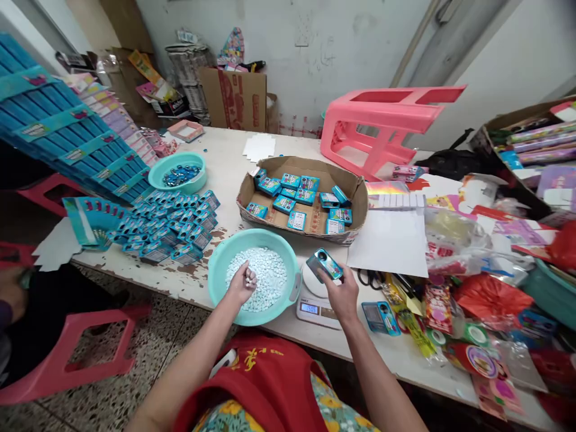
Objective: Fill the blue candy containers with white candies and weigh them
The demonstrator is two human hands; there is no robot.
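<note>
My left hand (242, 283) is over a turquoise basin (216, 264), its fingers curled around a few small white candies. Many more white candies (265, 276) fill the bottom of the basin. In my right hand (344, 294) is a small blue camera-shaped box (324, 264), gripped between thumb and fingers and tilted above a digital scale (317, 312). The scale's lit display shows digits; its round white plate is partly hidden by the box and hand. Another blue camera-shaped box (380, 318) lies on the table right of the scale.
A cut-down carton (243, 198) with several blue boxes stands behind the basin. Rows of blue boxes (173, 225) and a smaller basin (155, 174) are at left. A pink stool (382, 111) lies at the back; scissors (371, 279) and packaging crowd the right. A person sits at far left.
</note>
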